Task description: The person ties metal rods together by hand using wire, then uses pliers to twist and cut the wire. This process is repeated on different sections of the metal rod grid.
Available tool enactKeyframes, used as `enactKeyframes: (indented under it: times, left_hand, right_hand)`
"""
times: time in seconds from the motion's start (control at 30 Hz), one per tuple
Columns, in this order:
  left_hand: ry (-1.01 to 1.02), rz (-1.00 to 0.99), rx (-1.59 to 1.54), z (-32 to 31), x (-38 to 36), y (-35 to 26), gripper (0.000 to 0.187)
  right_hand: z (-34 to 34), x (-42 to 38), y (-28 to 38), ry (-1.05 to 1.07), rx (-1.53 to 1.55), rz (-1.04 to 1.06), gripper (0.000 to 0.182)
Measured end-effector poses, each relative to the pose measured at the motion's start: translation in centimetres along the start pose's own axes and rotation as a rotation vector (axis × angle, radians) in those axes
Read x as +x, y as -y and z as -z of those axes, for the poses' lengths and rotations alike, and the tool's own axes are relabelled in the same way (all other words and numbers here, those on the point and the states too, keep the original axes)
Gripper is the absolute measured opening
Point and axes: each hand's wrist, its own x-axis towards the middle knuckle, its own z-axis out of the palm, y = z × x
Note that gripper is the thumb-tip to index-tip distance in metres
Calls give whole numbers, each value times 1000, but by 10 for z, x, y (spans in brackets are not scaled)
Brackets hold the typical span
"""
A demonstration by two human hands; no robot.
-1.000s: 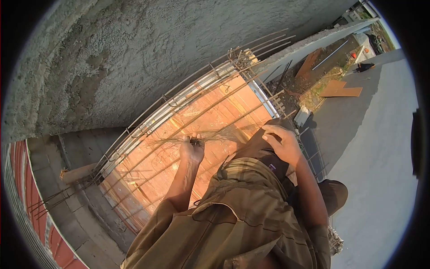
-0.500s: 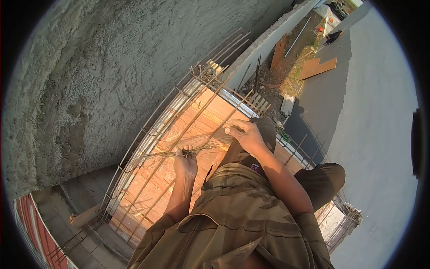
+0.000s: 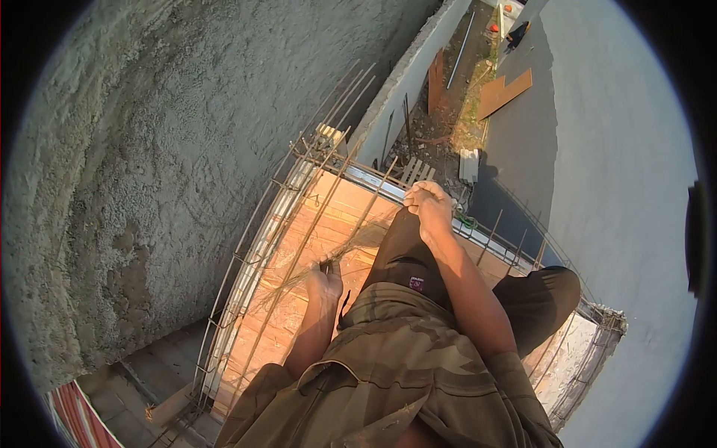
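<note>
My left hand [image 3: 325, 282] is closed around a loose bundle of thin tie wire [image 3: 361, 240], whose strands fan out on both sides of the fingers. It sits low over the plywood formwork [image 3: 299, 257], near the rebar rods [image 3: 308, 224]. Beyond it, above my raised knee, my right hand [image 3: 429, 203] is curled with its fingertips pressed together. Whatever lies between those fingertips is too small to make out.
A rough plastered wall [image 3: 149, 172] rises at the left, close to the curved outer rebar [image 3: 233, 257]. Past the formwork's far edge lie a wooden pallet [image 3: 417, 172] and an angled brown board [image 3: 504, 93] at a lower level. A smooth grey wall [image 3: 620, 149] stands right.
My right hand has moved away from the wire bundle, up and to the right, and its fingers have curled tighter. My left hand keeps the wire, shifted slightly right. The view has swung.
</note>
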Motion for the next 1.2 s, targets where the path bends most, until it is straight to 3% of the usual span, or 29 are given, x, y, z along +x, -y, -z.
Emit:
enactKeyframes:
  times: [0.1, 0.23, 0.4, 0.5, 0.6, 0.67, 0.73, 0.8, 0.9, 1.0, 1.1, 1.2]
  left_hand:
    - [-22, -76, 77, -4, 18, -9, 30]
    - [-64, -19, 38, -8, 57, -6, 36]
    - [-210, 2, 236, 16, 94, -1, 35]
    - [-232, 94, 540, -4, 54, 2, 58]
    - [-22, 81, 933, -24, 12, 18, 68]
    - [651, 67, 1167, -57, -35, 25, 76]
    - [993, 186, 959, -109, -99, 41, 76]
    - [1191, 131, 825, -147, -120, 58, 74]
    - [1079, 125, 741, -188, -100, 60, 49]
    - [1028, 23, 642, -219, -59, 57, 26]
    - [1137, -158, 714, -234, -39, 57, 24]
    - [1237, -472, 1268, -221, -98, 96, 23]
  right_hand:
    - [50, 28, 52, -186, -80, 57, 5]
    - [135, 48, 113, -355, 236, 342, 4]
    - [210, 27, 181, -452, 245, 481, 6]
    - [217, 0, 186, -455, 353, 489, 6]
    - [204, -32, 167, -467, 380, 470, 6]
    - [190, -49, 132, -363, 395, 448, 7]
    - [164, -69, 103, -354, 399, 391, 6]
    - [149, -84, 79, -385, 364, 280, 5]
    - [147, -97, 53, -524, 284, 271, 6]
    - [162, -104, 49, -633, 225, 444, 5]
    - [163, -121, 60, -634, 49, 483, 8]
    - [144, -137, 76, -521, -49, 435, 10]
